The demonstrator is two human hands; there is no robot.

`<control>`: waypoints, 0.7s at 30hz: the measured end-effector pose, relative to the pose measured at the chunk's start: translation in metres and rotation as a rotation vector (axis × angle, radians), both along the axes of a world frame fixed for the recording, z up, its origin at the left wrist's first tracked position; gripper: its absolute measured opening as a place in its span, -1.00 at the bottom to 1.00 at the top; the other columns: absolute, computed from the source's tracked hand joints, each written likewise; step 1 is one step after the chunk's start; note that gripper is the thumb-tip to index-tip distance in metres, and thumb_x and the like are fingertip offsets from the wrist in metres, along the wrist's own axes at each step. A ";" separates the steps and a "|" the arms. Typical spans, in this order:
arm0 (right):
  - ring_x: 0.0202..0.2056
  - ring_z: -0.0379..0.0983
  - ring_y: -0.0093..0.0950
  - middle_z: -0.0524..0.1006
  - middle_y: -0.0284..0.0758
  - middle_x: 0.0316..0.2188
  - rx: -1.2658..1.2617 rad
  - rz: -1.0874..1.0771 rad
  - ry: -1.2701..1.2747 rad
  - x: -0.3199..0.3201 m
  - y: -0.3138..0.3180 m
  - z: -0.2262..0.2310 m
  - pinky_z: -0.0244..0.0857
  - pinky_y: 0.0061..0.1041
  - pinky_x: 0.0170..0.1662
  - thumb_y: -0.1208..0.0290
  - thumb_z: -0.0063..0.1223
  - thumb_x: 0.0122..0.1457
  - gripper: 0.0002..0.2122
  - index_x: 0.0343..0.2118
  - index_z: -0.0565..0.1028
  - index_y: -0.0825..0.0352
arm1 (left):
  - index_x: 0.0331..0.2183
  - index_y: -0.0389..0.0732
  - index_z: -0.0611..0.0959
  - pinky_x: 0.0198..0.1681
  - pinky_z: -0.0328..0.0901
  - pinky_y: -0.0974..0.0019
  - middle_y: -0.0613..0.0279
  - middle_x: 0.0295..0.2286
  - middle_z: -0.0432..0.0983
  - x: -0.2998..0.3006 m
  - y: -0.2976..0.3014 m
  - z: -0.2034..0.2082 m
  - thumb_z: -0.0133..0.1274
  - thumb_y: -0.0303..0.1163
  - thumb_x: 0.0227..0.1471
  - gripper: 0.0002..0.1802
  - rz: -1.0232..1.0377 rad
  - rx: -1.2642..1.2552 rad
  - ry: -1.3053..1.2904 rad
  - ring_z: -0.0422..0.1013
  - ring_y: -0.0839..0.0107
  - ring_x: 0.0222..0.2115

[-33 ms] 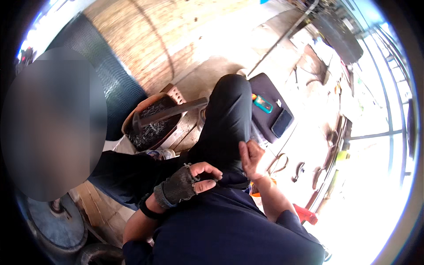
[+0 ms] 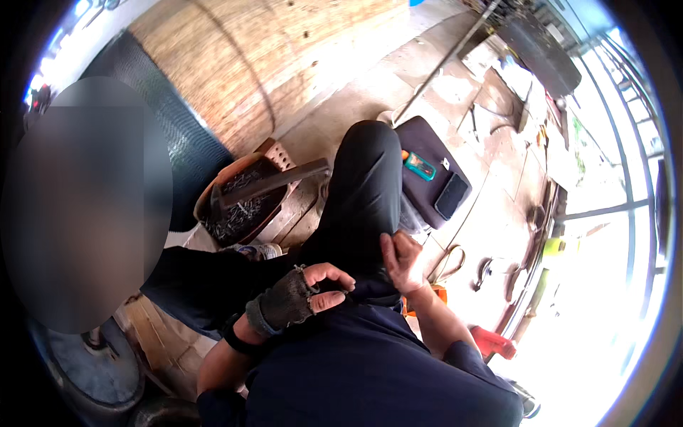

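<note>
My left hand [image 2: 290, 297] wears a dark fingerless glove and hovers over my lap. Its thumb and forefinger are apart, with a gap between them and nothing visible in it. Beside my raised right knee, my bare right hand [image 2: 403, 263] rests against the dark trouser leg [image 2: 363, 185]. Its fingers are curled under and the thumb stands out to the left; whatever lies inside the curl is hidden. A hammer [image 2: 274, 183] with a wooden handle lies across a brown tub [image 2: 206, 199] of small grey metal pieces, ahead and left of my hands.
A dark pad [image 2: 425, 135] right of my knee carries a teal-and-orange device [image 2: 419, 166] and a black phone [image 2: 451, 196]. A wooden board [image 2: 213, 50] stands ahead beside a dark ribbed sheet [image 2: 156, 92]. A round grey lid [image 2: 92, 363] lies lower left; a red object [image 2: 492, 344] is at right.
The view has shifted slightly and the bright floor shows more detail. Both hands keep nearly the same pose.
</note>
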State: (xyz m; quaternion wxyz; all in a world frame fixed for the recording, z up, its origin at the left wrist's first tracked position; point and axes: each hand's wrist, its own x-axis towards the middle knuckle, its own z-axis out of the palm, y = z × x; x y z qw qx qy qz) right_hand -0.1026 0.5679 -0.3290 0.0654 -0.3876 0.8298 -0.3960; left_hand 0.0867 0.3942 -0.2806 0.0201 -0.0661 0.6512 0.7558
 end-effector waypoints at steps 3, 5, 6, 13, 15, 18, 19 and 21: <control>-0.64 0.39 -0.12 0.37 -0.15 -0.67 -0.070 -0.012 0.056 0.005 0.018 -0.018 0.21 -0.24 -0.58 0.49 0.18 0.19 -0.68 -0.65 0.33 0.35 | -0.12 -0.23 0.61 0.03 0.33 0.33 0.24 -0.20 0.58 -0.004 0.008 -0.011 0.15 -0.35 0.17 -0.75 -0.065 -0.143 0.042 0.48 0.43 -0.11; -0.64 0.40 -0.12 0.39 -0.15 -0.65 -0.088 -0.044 0.038 -0.004 0.023 -0.025 0.22 -0.24 -0.57 0.46 0.17 0.20 -0.68 -0.65 0.34 0.35 | -0.12 -0.23 0.61 0.04 0.33 0.33 0.24 -0.19 0.57 -0.006 0.011 -0.008 0.15 -0.36 0.17 -0.75 -0.074 -0.159 0.029 0.47 0.42 -0.09; -0.63 0.41 -0.11 0.40 -0.15 -0.65 -0.097 -0.057 0.030 -0.013 0.025 -0.029 0.23 -0.24 -0.57 0.45 0.17 0.21 -0.68 -0.65 0.34 0.35 | -0.12 -0.23 0.61 0.04 0.32 0.33 0.24 -0.18 0.57 -0.010 0.011 -0.004 0.15 -0.37 0.17 -0.75 -0.072 -0.159 0.016 0.47 0.42 -0.08; -0.66 0.26 -0.29 0.37 -0.10 -0.67 -0.023 -0.325 -0.065 -0.070 0.079 -0.108 0.18 -0.33 -0.53 0.40 0.17 0.21 -0.66 -0.63 0.34 0.43 | -0.10 -0.23 0.61 0.04 0.33 0.33 0.24 -0.16 0.56 -0.029 0.011 0.003 0.12 -0.42 0.17 -0.76 -0.053 -0.143 -0.076 0.46 0.44 -0.08; -0.67 0.19 -0.34 0.36 -0.11 -0.68 0.014 -0.369 -0.107 -0.080 0.088 -0.124 0.16 -0.33 -0.54 0.39 0.17 0.21 -0.65 -0.63 0.35 0.43 | -0.10 -0.23 0.61 0.04 0.34 0.34 0.24 -0.16 0.55 -0.033 0.011 -0.005 0.12 -0.43 0.18 -0.76 -0.035 -0.066 -0.086 0.46 0.44 -0.07; -0.50 0.47 -0.04 0.49 -0.05 -0.59 0.162 -0.300 -0.182 -0.087 0.086 -0.152 0.31 -0.17 -0.43 0.31 0.15 0.20 -0.68 -0.63 0.42 0.38 | -0.10 -0.24 0.60 0.04 0.35 0.35 0.23 -0.15 0.54 -0.048 0.018 0.002 0.11 -0.44 0.18 -0.76 -0.048 -0.074 -0.216 0.46 0.44 -0.07; -0.47 0.50 -0.06 0.51 -0.05 -0.57 0.172 -0.233 -0.165 -0.087 0.084 -0.162 0.35 -0.20 -0.40 0.29 0.15 0.20 -0.69 -0.60 0.46 0.37 | -0.10 -0.24 0.60 0.04 0.35 0.35 0.22 -0.14 0.54 -0.052 0.019 -0.001 0.11 -0.44 0.18 -0.76 -0.050 -0.081 -0.216 0.46 0.44 -0.07; -0.37 0.55 -0.06 0.56 -0.03 -0.47 0.318 -0.150 -0.277 -0.078 0.070 -0.187 0.40 -0.16 -0.30 0.20 0.11 0.21 -0.68 -0.55 0.52 0.37 | -0.09 -0.25 0.59 0.04 0.35 0.35 0.22 -0.14 0.54 -0.054 0.019 -0.008 0.11 -0.44 0.18 -0.75 -0.042 -0.092 -0.212 0.46 0.44 -0.07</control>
